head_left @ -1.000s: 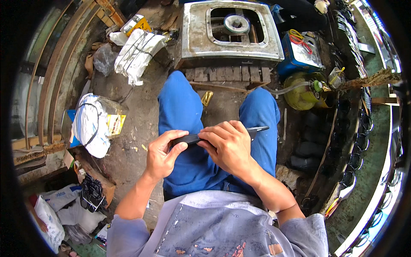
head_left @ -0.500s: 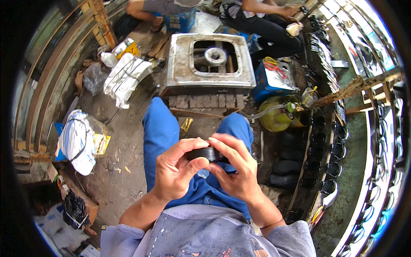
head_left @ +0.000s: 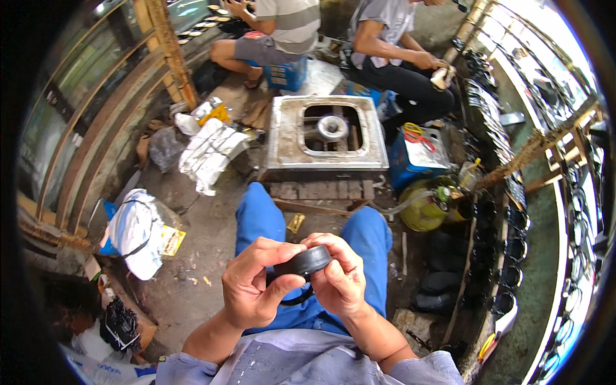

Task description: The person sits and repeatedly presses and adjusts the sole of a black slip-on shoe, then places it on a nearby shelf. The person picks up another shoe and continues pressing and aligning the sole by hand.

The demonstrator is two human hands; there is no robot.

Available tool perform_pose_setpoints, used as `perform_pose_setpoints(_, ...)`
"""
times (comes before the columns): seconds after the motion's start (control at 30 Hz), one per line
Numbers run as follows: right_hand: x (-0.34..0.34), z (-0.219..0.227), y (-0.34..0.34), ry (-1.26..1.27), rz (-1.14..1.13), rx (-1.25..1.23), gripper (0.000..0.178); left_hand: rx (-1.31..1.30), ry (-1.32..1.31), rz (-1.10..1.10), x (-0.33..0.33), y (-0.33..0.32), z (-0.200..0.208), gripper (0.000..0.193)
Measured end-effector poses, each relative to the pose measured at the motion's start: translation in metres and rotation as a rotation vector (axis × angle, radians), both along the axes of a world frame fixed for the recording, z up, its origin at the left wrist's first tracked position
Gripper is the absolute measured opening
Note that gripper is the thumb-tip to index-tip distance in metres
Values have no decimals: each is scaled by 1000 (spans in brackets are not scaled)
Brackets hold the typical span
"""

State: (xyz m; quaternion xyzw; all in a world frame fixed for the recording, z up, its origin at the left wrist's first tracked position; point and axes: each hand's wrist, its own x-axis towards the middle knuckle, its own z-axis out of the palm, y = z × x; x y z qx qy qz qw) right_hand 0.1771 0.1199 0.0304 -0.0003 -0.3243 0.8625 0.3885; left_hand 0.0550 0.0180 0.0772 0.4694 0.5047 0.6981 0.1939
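Observation:
Both of my hands are raised over my lap, gripping a black, smooth, rounded piece from its two sides. It looks like a wide curved band, and a thinner black loop hangs beneath it; its exact kind I cannot make out. My left hand pinches its left end, fingers on top and thumb below. At its right end, my right hand has the thumb on the near face and curled fingers behind. Parts of the loop are hidden by my hands.
Beyond my knees stands a gas stove with a metal top. To its right are a yellow-green gas cylinder and a blue tin. White bundles lie at left. Black footwear lines the right side. Two people sit at the back.
The black piece is turned and tilted, with its right end higher and the thin loop now showing below. My right hand has curled around its end. The view has tipped up, revealing more background.

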Motion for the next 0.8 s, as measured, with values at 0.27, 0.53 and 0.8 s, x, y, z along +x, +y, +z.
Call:
perform_pose_setpoints(0.27, -4, -16, 9, -51, 104, -53, 37, -225, 123, -58, -20, 0, -11, 34)
perform_pose_setpoints(0.53, 19, -27, 33, -217, -47, 16, 32, -258, 329, -87, -14, 40, -21, 30)
perform_pose_setpoints(0.8, 47, -54, 52, -481, -158, 267, 26, -328, 319, -306, -15, 60, -44, 26)
